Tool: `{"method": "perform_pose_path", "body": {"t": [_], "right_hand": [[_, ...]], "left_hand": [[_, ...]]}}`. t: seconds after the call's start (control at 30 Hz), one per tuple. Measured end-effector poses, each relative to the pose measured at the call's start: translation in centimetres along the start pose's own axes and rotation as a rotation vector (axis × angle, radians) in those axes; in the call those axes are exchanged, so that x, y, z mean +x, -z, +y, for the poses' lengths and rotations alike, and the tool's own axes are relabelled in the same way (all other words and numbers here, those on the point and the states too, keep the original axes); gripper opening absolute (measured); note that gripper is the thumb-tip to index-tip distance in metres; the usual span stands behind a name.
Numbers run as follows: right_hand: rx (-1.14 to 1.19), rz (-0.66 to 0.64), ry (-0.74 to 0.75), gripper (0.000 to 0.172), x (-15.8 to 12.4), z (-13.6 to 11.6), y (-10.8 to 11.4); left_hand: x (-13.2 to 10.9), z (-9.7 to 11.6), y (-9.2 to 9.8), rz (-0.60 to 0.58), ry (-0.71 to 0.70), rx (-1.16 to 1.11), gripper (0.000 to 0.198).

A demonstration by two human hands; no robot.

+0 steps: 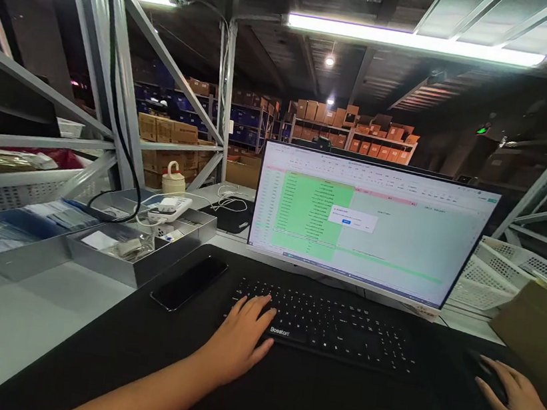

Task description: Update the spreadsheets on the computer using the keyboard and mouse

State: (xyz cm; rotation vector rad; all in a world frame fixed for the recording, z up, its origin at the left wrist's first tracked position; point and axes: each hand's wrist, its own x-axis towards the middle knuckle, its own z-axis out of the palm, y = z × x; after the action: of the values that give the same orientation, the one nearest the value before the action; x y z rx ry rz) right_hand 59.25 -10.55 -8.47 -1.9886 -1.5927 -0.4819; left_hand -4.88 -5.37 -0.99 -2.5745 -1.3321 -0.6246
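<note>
My left hand rests on the left end of a black keyboard, its fingers spread over the keys and the thumb near the front edge. At the far right, my right hand curls around a black computer mouse. Behind the keyboard stands a monitor showing a spreadsheet with a green block of cells and a small white dialog box near the middle. A black smartphone lies left of the keyboard. Everything sits on a dark desk mat.
Grey trays with papers and small packets stand to the left, a white power strip on their edge. A cream jug is behind. Metal rack posts frame the desk. A cardboard box and white baskets stand right.
</note>
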Motion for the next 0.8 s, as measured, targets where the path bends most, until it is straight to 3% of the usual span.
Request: {"method": "perform_pose_path", "body": {"t": [0.23,0.8], "right_hand": [[0.102,-0.016,-0.050,0.056,0.13,0.01,-0.44],[0.058,-0.008,-0.024,0.060,0.11,-0.47,-0.20]], "left_hand": [[0.04,-0.22,-0.03,0.022,-0.024,0.001,0.043],[0.19,-0.48,-0.25,0.045,-0.030,0.021,0.043]]}}
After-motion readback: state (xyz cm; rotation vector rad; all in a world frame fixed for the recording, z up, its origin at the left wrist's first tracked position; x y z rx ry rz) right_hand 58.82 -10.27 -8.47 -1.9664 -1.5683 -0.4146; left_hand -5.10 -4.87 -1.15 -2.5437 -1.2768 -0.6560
